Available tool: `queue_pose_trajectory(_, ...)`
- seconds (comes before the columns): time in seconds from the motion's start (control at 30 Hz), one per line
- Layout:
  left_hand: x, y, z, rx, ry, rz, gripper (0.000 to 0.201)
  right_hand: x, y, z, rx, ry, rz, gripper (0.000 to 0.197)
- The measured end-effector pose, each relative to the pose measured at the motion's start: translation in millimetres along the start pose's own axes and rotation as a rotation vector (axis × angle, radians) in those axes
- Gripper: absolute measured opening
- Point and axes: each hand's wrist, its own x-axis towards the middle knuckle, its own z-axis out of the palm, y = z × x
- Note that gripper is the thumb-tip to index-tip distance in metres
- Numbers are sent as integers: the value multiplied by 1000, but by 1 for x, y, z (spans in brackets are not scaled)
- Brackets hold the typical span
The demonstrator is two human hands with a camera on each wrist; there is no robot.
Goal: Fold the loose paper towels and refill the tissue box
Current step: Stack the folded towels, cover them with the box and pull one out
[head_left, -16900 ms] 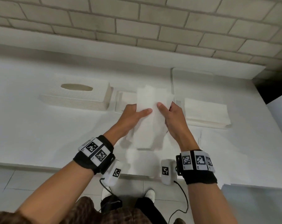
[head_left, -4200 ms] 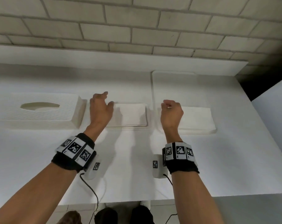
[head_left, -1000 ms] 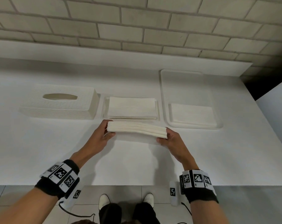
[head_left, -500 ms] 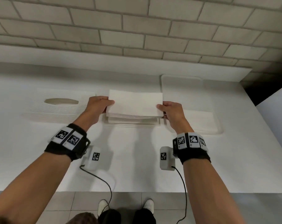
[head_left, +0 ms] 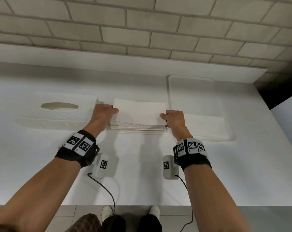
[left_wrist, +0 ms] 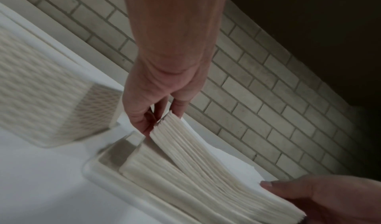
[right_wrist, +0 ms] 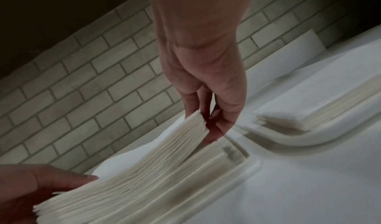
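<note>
The low base tray [head_left: 108, 130], just right of the tissue box cover [head_left: 58, 114], holds folded towels [left_wrist: 164, 175]. Above them the held stack [head_left: 138, 114] lies flat, its long axis left to right. The left hand [head_left: 102, 113] and right hand [head_left: 174, 119] pinch its short ends. Right of the cover, a larger tray [head_left: 232, 136] holds more towels [head_left: 205, 124].
</note>
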Motion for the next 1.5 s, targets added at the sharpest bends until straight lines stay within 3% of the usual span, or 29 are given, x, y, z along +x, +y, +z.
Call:
queue_pose_trajectory(0.13, -1, -5, 6, 70, 39, -12, 2, 3, 5, 6, -105, 38, -23, 17)
queue_pose_trajectory(0.3, -8, -6, 14, 303, 65, 40, 5, 0, 9, 13, -200, 55, -77, 24)
queue_pose_trajectory(0.37, -12, -2, 15, 422, 61, 67, 10, -1, 8, 12, -217, 46, -102, 24)
queue_pose_trajectory(0.43, -18, 6, 16, 590, 136, 182, 29, 0, 6, 0, -196, 68, -134, 31)
queue_pose_trajectory(0.53, -41, 30, 39, 427, 238, 482, 42, 7, 1, -45, -87, 224, -226, 37)
queue_pose_trajectory(0.6, -58, 44, 74, 222, 106, 537, 37, 20, 4, -85, -51, 362, -217, 28)
queue_pose_trajectory(0.7, -80, 51, 144, 111, -237, 372, 36, 42, 25, -140, -174, 525, -114, 27)
queue_pose_trajectory(0.77, -84, 44, 186, 113, -373, 174, 33, 51, 45, -170, -272, 550, -18, 34)
queue_pose_trajectory(0.8, -83, 39, 203, 130, -398, 100, 22, 55, 54, -181, -318, 525, 15, 39)
queue_pose_trajectory(0.87, -82, 33, 227, 258, -371, 44, 9, 59, 68, -196, -375, 438, 29, 44)
queue_pose_trajectory(1.03, -80, 28, 249, 382, -211, -15, 25, 71, 85, -202, -448, 356, -12, 40)
queue_pose_trajectory(1.3, -80, 48, 269, 384, -262, -114, 29, 92, 95, -199, -505, 348, -10, 27)
queue_pose_trajectory(1.4, -85, 50, 276, 449, -265, -119, 41, 95, 96, -200, -495, 338, 22, 25)
queue_pose_trajectory(1.5, -90, 53, 279, 296, -297, -132, 29, 94, 94, -204, -446, 308, 46, 27)
